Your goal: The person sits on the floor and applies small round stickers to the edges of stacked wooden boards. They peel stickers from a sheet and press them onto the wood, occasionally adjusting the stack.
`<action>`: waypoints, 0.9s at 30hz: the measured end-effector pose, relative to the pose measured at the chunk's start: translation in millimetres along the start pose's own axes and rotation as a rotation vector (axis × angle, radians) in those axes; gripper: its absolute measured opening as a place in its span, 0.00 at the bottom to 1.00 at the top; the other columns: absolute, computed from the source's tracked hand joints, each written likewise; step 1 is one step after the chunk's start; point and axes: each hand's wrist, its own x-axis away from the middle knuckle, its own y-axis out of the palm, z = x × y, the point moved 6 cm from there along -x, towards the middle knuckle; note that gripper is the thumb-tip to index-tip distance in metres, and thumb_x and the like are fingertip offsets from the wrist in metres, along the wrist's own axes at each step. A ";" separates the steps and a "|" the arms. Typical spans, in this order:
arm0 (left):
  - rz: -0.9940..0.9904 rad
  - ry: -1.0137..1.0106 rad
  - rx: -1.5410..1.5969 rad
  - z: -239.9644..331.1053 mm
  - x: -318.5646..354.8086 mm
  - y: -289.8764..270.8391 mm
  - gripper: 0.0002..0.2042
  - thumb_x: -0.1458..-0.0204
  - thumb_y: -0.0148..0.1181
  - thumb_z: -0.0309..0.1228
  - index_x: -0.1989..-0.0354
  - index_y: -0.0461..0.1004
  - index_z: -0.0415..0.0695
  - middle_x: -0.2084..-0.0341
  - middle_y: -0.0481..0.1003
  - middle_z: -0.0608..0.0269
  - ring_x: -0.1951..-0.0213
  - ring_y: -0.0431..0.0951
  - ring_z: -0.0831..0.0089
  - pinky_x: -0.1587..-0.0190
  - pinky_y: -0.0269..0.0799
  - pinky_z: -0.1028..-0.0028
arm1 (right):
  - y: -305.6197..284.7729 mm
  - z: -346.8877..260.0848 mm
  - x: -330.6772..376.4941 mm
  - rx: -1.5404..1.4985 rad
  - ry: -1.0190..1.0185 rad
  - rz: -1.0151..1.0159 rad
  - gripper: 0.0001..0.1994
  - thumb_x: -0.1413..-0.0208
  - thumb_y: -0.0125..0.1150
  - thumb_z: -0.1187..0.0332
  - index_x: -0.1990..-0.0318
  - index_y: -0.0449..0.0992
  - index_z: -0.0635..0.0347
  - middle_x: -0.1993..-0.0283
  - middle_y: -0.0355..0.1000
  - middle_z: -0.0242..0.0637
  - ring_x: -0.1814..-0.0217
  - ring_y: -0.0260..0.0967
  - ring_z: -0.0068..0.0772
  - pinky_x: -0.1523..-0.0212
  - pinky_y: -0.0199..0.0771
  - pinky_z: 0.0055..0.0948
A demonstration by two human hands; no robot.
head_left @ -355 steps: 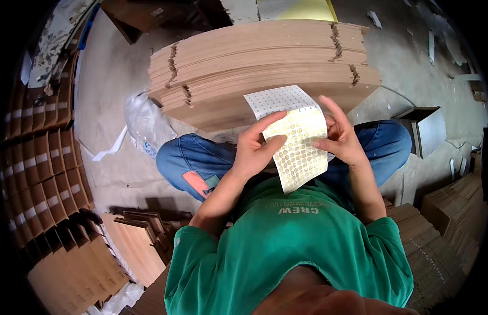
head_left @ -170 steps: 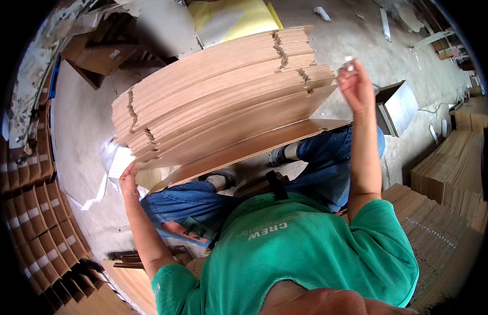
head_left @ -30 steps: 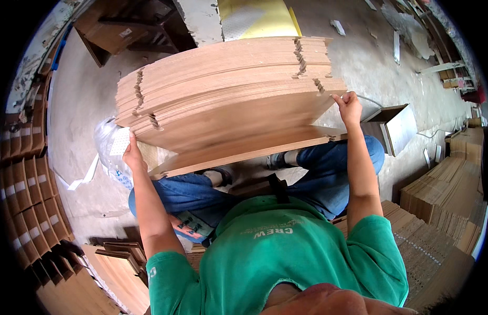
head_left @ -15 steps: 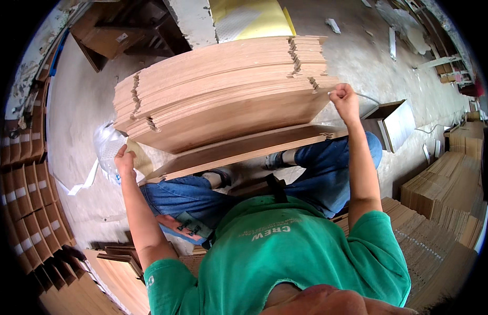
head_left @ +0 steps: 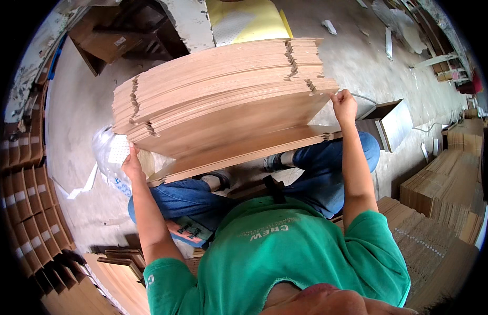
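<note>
A thick stack of light wood boards (head_left: 212, 79) with notched edges stands on edge in front of me. A single notched board (head_left: 254, 150) lies tilted against its near side, over my legs. My left hand (head_left: 132, 165) is closed at the stack's lower left corner, fingertips together, right beside a white sheet of small round dots (head_left: 118, 149). Whether it grips the sheet or only the board's edge is unclear. My right hand (head_left: 345, 109) is pinched at the stack's right corner; anything between its fingertips is too small to name.
A clear plastic bag (head_left: 102, 143) lies left of the stack. An open box-like piece (head_left: 395, 126) stands to the right. Stacked boards (head_left: 438, 184) fill the right side, slotted brown racks (head_left: 31, 210) the left. Yellow sheeting (head_left: 249, 18) lies beyond the stack.
My left hand has moved slightly right and lower, against the stack's corner, and the dotted sheet shows more fully. My right hand has shifted slightly down at the right corner.
</note>
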 end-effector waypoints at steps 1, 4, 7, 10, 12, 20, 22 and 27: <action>-0.028 -0.004 0.005 -0.2 0.1 0.7 0.24 0.60 0.68 0.42 0.65 0.75 0.30 0.65 0.76 0.56 0.62 0.73 0.73 0.55 0.66 0.76 | -3.0 -8.3 1.2 -0.059 -0.118 0.074 0.12 0.56 0.63 0.62 0.72 0.69 0.59 0.70 0.70 0.40 0.64 0.65 0.45 0.63 0.66 0.38; 0.027 0.002 0.028 -0.6 0.3 -3.8 0.22 0.58 0.67 0.41 0.64 0.75 0.31 0.65 0.76 0.57 0.62 0.73 0.73 0.54 0.65 0.76 | -9.0 -35.9 14.9 -0.088 -0.352 0.128 0.10 0.58 0.63 0.68 0.67 0.71 0.58 0.63 0.70 0.40 0.58 0.62 0.45 0.57 0.64 0.38; 0.019 -0.067 0.151 -3.9 -4.7 -1.2 0.18 0.59 0.67 0.34 0.64 0.76 0.33 0.66 0.76 0.57 0.61 0.73 0.73 0.54 0.65 0.77 | -10.9 -47.0 19.7 -0.088 -0.423 0.168 0.12 0.59 0.63 0.70 0.64 0.71 0.57 0.59 0.69 0.39 0.55 0.60 0.46 0.55 0.63 0.38; -0.031 -0.135 0.148 12.0 -1.0 -4.3 0.14 0.61 0.63 0.25 0.63 0.76 0.34 0.65 0.76 0.57 0.61 0.73 0.73 0.54 0.65 0.77 | -12.4 -48.4 26.0 -0.050 -0.491 0.174 0.16 0.62 0.64 0.71 0.61 0.71 0.56 0.55 0.67 0.39 0.52 0.58 0.46 0.53 0.62 0.38; -0.026 -0.066 0.073 10.2 -4.8 -10.1 0.15 0.63 0.60 0.21 0.62 0.75 0.34 0.64 0.75 0.55 0.62 0.73 0.72 0.54 0.65 0.77 | -15.6 -52.5 31.7 -0.006 -0.558 0.137 0.19 0.63 0.65 0.71 0.59 0.70 0.55 0.52 0.65 0.39 0.50 0.56 0.46 0.52 0.62 0.37; 0.161 0.325 0.220 71.8 53.8 -42.7 0.16 0.58 0.59 0.20 0.57 0.72 0.34 0.64 0.75 0.52 0.64 0.75 0.71 0.57 0.70 0.76 | -41.7 -56.5 59.3 0.114 -0.193 -0.661 0.21 0.53 0.59 0.52 0.80 0.74 0.65 0.83 0.70 0.44 0.76 0.68 0.49 0.67 0.68 0.39; 0.033 0.503 0.022 118.7 97.1 -25.5 0.16 0.56 0.59 0.20 0.55 0.72 0.36 0.59 0.74 0.54 0.57 0.73 0.70 0.53 0.68 0.74 | -43.1 -63.2 53.2 0.145 -0.325 -0.461 0.18 0.51 0.59 0.56 0.75 0.75 0.66 0.80 0.71 0.43 0.77 0.69 0.39 0.71 0.68 0.32; -0.544 0.469 0.151 198.0 200.3 59.7 0.20 0.60 0.61 0.16 0.54 0.72 0.40 0.60 0.74 0.60 0.56 0.71 0.75 0.53 0.67 0.77 | -49.4 -187.5 76.2 -0.996 -0.312 -0.571 0.15 0.52 0.61 0.71 0.55 0.71 0.61 0.65 0.72 0.32 0.66 0.67 0.22 0.62 0.68 0.21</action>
